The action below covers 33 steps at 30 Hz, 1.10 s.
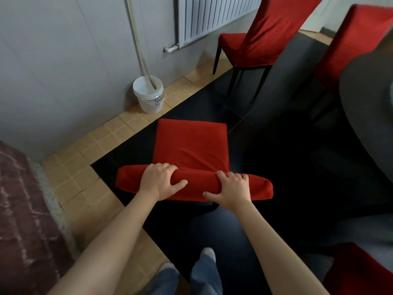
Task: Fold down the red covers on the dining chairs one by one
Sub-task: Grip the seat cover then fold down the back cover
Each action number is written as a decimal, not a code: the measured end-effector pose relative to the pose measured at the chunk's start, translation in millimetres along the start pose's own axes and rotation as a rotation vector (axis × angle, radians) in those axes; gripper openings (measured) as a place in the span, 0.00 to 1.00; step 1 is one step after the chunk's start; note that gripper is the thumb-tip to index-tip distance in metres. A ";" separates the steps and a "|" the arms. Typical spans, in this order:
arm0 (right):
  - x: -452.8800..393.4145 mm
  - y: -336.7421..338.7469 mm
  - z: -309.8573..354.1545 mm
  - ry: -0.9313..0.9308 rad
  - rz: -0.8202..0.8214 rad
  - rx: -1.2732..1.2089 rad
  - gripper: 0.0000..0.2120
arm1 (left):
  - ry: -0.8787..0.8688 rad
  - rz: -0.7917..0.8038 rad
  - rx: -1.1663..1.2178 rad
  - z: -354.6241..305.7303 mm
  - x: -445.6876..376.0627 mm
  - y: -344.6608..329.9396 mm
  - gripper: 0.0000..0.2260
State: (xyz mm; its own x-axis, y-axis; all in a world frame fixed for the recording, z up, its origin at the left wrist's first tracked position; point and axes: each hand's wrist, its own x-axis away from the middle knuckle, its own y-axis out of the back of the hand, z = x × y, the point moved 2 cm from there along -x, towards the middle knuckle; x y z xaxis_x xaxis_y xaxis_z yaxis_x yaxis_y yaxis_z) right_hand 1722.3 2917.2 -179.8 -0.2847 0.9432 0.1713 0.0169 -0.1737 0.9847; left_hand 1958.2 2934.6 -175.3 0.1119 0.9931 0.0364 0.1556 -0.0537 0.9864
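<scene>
Directly below me stands a dining chair with a red cover (pixel 191 145), seen from above and behind its backrest. The top of the covered backrest forms a red band (pixel 200 186) across the view. My left hand (pixel 159 182) grips that top edge left of centre, fingers curled over the front. My right hand (pixel 230 189) grips it right of centre in the same way. Both thumbs lie on the near side of the fabric. A second red-covered chair (pixel 265 30) stands at the back, and a third red-covered chair (pixel 357 39) at the far right.
A white bucket (pixel 150 96) with a pale stick in it stands by the grey wall. A radiator (pixel 208 15) hangs above. A dark round table (pixel 365 116) fills the right side. A reddish patterned surface (pixel 23 220) is at left. Another red seat (pixel 361 271) is at bottom right.
</scene>
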 end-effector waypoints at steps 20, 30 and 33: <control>39.4 -6.2 25.0 -0.173 0.118 -0.015 0.47 | -0.089 -0.002 -0.090 13.1 13.7 -5.2 0.39; 25.1 -4.8 24.6 -0.209 0.167 0.005 0.47 | -0.138 -0.007 -0.085 18.0 -0.2 -4.4 0.38; 20.1 -3.9 25.3 -0.225 0.156 0.000 0.47 | -0.161 -0.014 -0.092 20.0 -6.6 -3.9 0.37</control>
State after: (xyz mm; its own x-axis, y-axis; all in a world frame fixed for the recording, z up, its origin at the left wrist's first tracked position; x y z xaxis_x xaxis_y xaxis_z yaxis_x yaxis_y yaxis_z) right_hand 1740.7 2944.0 -179.4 -0.0583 0.9443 0.3238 0.0443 -0.3216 0.9458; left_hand 1976.5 2926.1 -182.6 0.2667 0.9638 0.0035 0.0686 -0.0226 0.9974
